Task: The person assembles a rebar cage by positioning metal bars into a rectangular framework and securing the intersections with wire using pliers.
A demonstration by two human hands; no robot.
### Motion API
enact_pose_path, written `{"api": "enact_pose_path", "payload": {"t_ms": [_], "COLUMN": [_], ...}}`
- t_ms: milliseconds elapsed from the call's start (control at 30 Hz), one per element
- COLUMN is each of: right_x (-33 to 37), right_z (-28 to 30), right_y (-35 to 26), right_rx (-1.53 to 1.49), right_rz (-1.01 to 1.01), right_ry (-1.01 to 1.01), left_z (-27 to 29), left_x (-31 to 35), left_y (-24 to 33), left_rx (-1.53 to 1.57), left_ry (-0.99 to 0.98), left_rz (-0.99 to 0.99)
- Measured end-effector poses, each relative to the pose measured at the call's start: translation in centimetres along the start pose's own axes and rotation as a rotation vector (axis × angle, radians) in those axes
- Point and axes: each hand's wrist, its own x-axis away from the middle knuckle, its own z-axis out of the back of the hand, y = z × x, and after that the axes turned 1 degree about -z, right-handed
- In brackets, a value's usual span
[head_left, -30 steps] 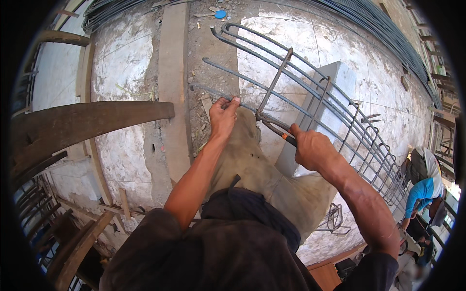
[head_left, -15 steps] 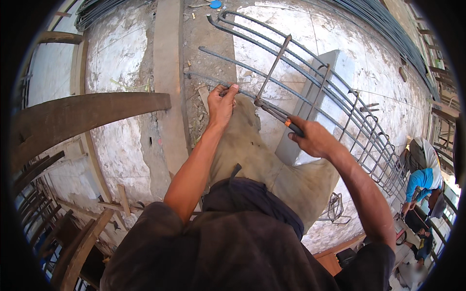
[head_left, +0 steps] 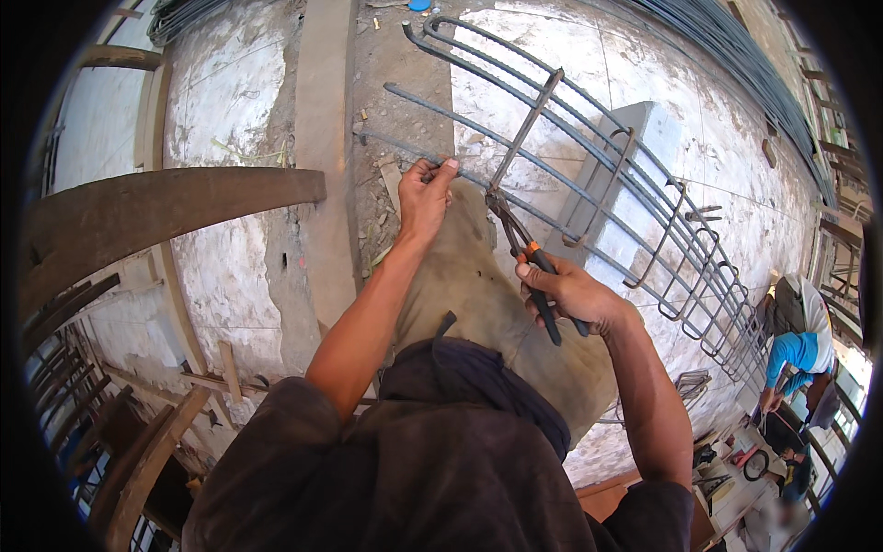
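Right hand (head_left: 575, 293) is wrapped around orange-and-black pliers (head_left: 533, 247), whose tips meet a corner of the steel cage (head_left: 524, 133) ahead-left of it. Left hand (head_left: 426, 201) pinches the cage's nearest bar (head_left: 391, 145). Beyond the right hand, a grey block (head_left: 655, 129) lies under the cage.

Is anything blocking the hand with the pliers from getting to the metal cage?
Nothing visible is. The right hand grips the pliers, which appear to meet the metal cage where a cross rod joins the nearest long bar. The left hand pinches that bar farther left, clear of the pliers.
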Motion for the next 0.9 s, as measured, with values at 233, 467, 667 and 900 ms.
{"api": "enact_pose_path", "payload": {"t_ms": [233,467,667,900], "right_x": [-1.3,-2.0,-3.1,5.4], "right_z": [1.1,2.4,3.4,3.1], "right_y": [0.7,1.0,2.1,3.9], "right_rx": [0.638,0.879,1.702,1.195], "right_rz": [0.122,0.236,0.338,0.106], "right_ry": [0.232,0.292,0.312,0.377], "left_z": [0.4,0.6,0.4,0.7], "left_x": [0.0,-0.4,-0.8,-0.4], "left_y": [-0.5,-0.7,0.0,0.1], "left_rx": [-0.006,-0.021,-0.044,-0.094], "left_ry": [0.022,0.024,-0.047,-0.080], "left_rz": [0.004,-0.004,0.026,0.029]}}
